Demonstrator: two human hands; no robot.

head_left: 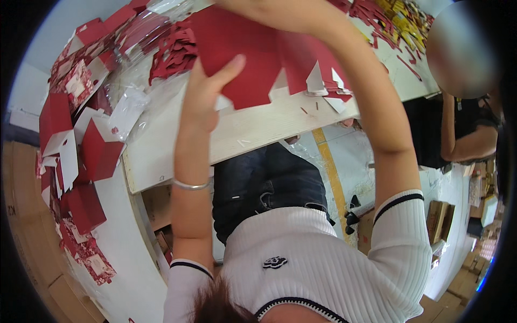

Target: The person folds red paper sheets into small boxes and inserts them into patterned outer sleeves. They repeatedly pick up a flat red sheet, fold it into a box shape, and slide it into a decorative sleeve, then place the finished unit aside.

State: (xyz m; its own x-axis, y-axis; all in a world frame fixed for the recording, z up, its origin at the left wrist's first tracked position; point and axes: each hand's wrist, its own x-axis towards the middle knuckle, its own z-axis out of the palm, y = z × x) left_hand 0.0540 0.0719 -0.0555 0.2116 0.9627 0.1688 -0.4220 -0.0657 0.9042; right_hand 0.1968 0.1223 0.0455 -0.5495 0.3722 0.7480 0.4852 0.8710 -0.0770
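A large dark red cardboard sheet [242, 59] with cut, notched edges is in front of me over the near part of the white table. My left hand [207, 91] is at its left edge, thumb across the red face and the other fingers partly hidden at the edge; it looks closed on the sheet, slightly blurred. My right arm arches over the sheet from the right. My right hand [237, 6] is at the top of the picture, its fingers cut off. Beside the sheet is more red cardboard [309, 59], with white-backed flaps [323, 89] at the table edge.
Red cut strips [175, 51] lie on clear plastic to the left. Folded red boxes and patterned cards [89, 258] crowd the left side. Red and yellow pieces [398, 21] are heaped at the far right. Another person [463, 129] is to the right; cardboard cartons [439, 220] stand on the floor.
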